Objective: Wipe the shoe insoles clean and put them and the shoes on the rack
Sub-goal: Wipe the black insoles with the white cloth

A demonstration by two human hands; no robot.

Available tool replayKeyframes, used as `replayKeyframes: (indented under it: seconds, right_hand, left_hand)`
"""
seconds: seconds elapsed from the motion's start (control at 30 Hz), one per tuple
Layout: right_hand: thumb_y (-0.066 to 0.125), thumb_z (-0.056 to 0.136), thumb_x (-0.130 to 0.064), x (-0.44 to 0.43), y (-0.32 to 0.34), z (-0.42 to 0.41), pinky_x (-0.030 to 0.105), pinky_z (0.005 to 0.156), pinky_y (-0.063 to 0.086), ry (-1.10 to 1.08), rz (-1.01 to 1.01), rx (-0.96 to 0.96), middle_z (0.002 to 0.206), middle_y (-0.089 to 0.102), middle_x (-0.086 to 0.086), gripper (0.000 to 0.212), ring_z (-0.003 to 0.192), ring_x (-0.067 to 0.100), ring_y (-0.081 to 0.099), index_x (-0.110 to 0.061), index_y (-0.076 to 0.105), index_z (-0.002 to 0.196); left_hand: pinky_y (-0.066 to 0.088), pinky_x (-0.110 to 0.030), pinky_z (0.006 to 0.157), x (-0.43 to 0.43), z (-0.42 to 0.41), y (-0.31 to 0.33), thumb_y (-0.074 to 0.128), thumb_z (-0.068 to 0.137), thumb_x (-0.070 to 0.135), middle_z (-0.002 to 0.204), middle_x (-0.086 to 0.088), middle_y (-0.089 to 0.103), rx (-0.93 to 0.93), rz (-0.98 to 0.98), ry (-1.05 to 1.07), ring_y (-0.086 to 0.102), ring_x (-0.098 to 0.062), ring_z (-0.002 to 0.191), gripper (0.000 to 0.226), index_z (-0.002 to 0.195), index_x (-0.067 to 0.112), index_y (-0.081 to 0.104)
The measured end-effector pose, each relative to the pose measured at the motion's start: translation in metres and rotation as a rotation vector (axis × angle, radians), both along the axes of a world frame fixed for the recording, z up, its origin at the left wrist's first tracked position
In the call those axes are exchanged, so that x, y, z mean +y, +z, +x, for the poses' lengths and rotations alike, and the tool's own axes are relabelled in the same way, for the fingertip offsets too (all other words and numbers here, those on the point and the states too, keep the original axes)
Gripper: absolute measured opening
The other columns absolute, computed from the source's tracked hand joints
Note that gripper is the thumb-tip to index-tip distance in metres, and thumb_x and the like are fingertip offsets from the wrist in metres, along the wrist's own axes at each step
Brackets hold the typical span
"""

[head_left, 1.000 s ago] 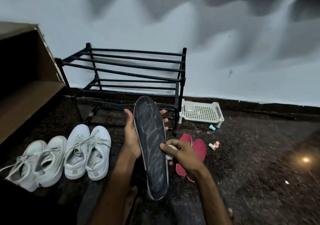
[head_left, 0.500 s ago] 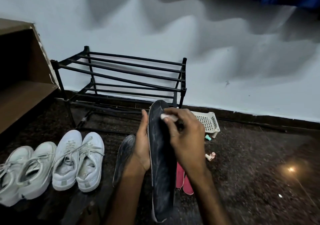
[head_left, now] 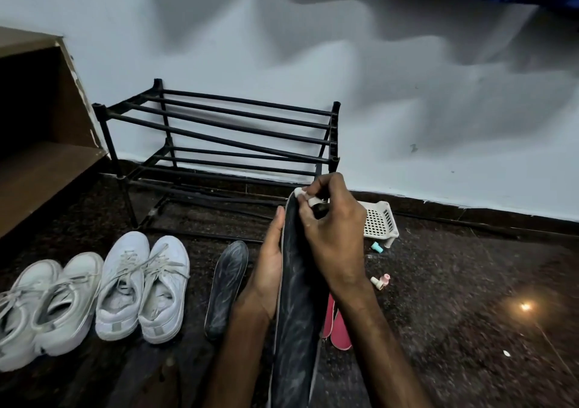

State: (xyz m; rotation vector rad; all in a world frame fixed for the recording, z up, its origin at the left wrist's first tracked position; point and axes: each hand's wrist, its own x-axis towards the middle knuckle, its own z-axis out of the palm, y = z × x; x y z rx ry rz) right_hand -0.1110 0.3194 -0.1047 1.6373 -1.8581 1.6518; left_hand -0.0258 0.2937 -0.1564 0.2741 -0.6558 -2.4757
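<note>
My left hand (head_left: 268,269) grips a long dark insole (head_left: 296,307) from behind, holding it upright and nearly edge-on. My right hand (head_left: 332,235) pinches a small white wipe (head_left: 301,193) against the insole's top tip. A second dark insole (head_left: 226,288) lies flat on the floor just left of my left hand. Two red insoles (head_left: 339,329) show partly behind my right forearm. Two pairs of white sneakers stand on the floor at the left, one pair (head_left: 142,285) nearer the middle, the other (head_left: 40,307) at the frame's edge. The black bar rack (head_left: 225,131) stands bare against the wall.
A brown wooden shelf unit (head_left: 40,125) stands at the far left. A white perforated plastic tray (head_left: 380,222) lies right of the rack, with small pastel plastic pieces (head_left: 380,280) on the dark speckled floor beside it. A light glares off the floor at the right.
My right hand slid the wipe from the insole's lower middle up to its top tip. The held insole turned from face-on to nearly edge-on, and the camera shifted, revealing the second dark insole.
</note>
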Motion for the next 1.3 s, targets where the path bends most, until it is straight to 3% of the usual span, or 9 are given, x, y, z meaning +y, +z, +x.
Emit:
replayKeyframes:
  seconds: [0.17,0.4,0.53,0.63,0.77,0.9,1.0,1.17,1.3]
  right_hand:
    - [0.076,0.081,-0.011,0.025,-0.015,0.022,0.024,0.062,0.050,0.185,0.215,-0.032,0.076,0.060,-0.010,0.022,0.067,0.006,0.059,-0.014,0.055,0.085]
    - [0.073,0.081,-0.003,0.000,0.005,-0.005,0.022,0.062,0.047,-0.043,0.076,0.027,0.078,0.057,-0.009,0.027,0.066,0.005,0.054,-0.017,0.050,0.086]
    - [0.074,0.083,-0.006,0.019,-0.010,0.020,0.016,0.059,0.045,0.094,0.155,0.005,0.077,0.057,-0.011,0.022,0.066,0.004,0.055,-0.014,0.053,0.086]
    - [0.073,0.082,-0.004,0.017,-0.015,0.022,0.023,0.064,0.049,0.102,0.181,0.050,0.079,0.056,-0.012,0.022,0.070,0.005,0.056,-0.013,0.053,0.087]
    - [0.068,0.082,0.002,-0.005,0.001,0.002,0.039,0.069,0.051,-0.025,0.130,0.090,0.083,0.060,-0.003,0.025,0.077,0.015,0.060,-0.015,0.050,0.088]
    - [0.064,0.085,-0.001,0.001,-0.002,0.010,0.039,0.069,0.050,-0.040,0.240,0.142,0.080,0.060,-0.002,0.024,0.074,0.017,0.060,-0.018,0.047,0.087]
    - [0.066,0.088,-0.009,0.021,-0.019,0.022,0.036,0.069,0.052,0.033,0.377,0.074,0.081,0.062,-0.006,0.025,0.072,0.013,0.063,-0.023,0.046,0.087]
    - [0.074,0.081,-0.008,0.010,-0.015,0.035,0.031,0.066,0.052,0.122,0.242,-0.011,0.078,0.062,-0.011,0.022,0.069,0.008,0.061,-0.016,0.055,0.086]
    - [0.071,0.083,-0.005,-0.002,-0.007,0.017,0.033,0.063,0.050,-0.011,0.222,0.026,0.077,0.059,-0.009,0.024,0.065,0.008,0.056,-0.017,0.051,0.086]
  left_hand:
    - [0.043,-0.038,0.106,-0.015,0.006,-0.006,0.045,0.088,0.070,0.130,-0.021,0.054,-0.005,0.004,0.061,0.057,-0.028,0.118,0.084,0.131,-0.002,0.054]
    - [0.036,-0.038,0.113,-0.006,0.005,0.003,0.043,0.092,0.064,0.133,-0.016,0.058,0.067,-0.040,-0.006,0.051,-0.026,0.129,0.073,0.135,0.006,0.054]
    - [0.040,-0.039,0.110,-0.011,0.007,0.001,0.037,0.090,0.072,0.133,-0.021,0.055,0.050,-0.045,-0.007,0.054,-0.029,0.125,0.091,0.137,-0.006,0.047]
    - [0.040,-0.038,0.110,-0.013,0.009,-0.002,0.034,0.090,0.072,0.130,-0.021,0.059,0.071,-0.053,0.001,0.056,-0.028,0.124,0.088,0.127,-0.004,0.060]
    - [0.037,-0.037,0.113,-0.009,0.006,-0.005,0.041,0.096,0.058,0.133,-0.017,0.058,0.121,-0.045,0.000,0.052,-0.026,0.129,0.068,0.133,0.003,0.057]
    - [0.047,-0.035,0.103,-0.009,0.008,0.000,0.043,0.096,0.053,0.121,-0.016,0.066,0.070,-0.049,0.069,0.062,-0.025,0.116,0.062,0.127,0.002,0.062]
    - [0.055,-0.032,0.082,-0.020,0.010,-0.004,0.034,0.095,0.056,0.097,-0.015,0.069,-0.004,-0.067,0.168,0.067,-0.023,0.091,0.075,0.133,-0.005,0.052]
    - [0.052,-0.034,0.087,-0.020,0.010,-0.001,0.033,0.093,0.052,0.109,-0.020,0.065,0.010,-0.076,0.280,0.065,-0.025,0.094,0.066,0.103,0.001,0.073]
    - [0.058,-0.030,0.079,-0.016,0.006,0.003,0.037,0.094,0.051,0.092,-0.014,0.071,0.004,-0.074,0.281,0.070,-0.023,0.086,0.059,0.094,0.004,0.073]
